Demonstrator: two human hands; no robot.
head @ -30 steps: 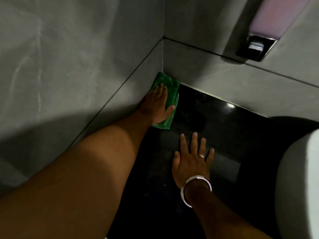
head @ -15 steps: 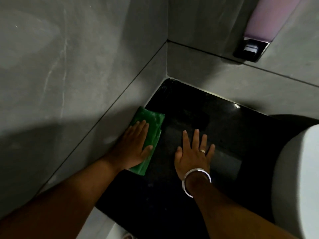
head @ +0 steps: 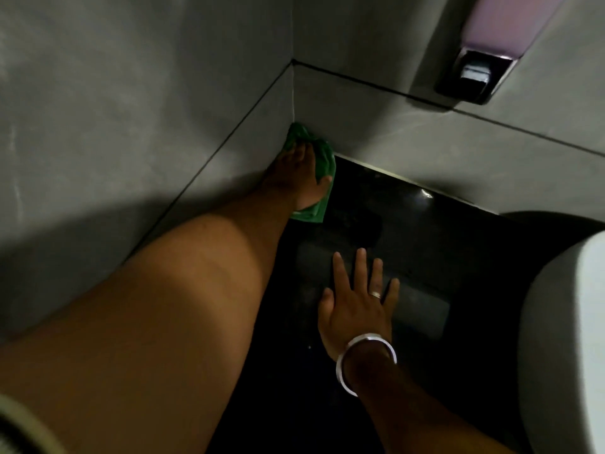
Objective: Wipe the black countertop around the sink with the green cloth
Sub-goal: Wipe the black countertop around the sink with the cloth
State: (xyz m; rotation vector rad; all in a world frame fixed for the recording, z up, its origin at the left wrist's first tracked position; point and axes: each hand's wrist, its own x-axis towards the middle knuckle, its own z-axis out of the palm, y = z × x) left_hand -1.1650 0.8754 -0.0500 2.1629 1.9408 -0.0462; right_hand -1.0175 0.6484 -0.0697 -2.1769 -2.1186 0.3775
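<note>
Green cloth (head: 319, 165), one, pushed into the far corner of the black surface (head: 425, 231) where two grey tiled walls (head: 131, 109) meet. Left hand (head: 299, 178) lies flat on it, fingers extended. Right hand (head: 357, 306) open, palm down on bare surface, apart from the cloth; one ring, one bangle (head: 365, 362). White basin (head: 563, 339) at right. One wall dispenser (head: 474, 75) above.

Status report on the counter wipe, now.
Left hand flat, pressing green cloth into the wall corner. Right hand open, flat on black countertop. Nothing in the way; sink at right.
</note>
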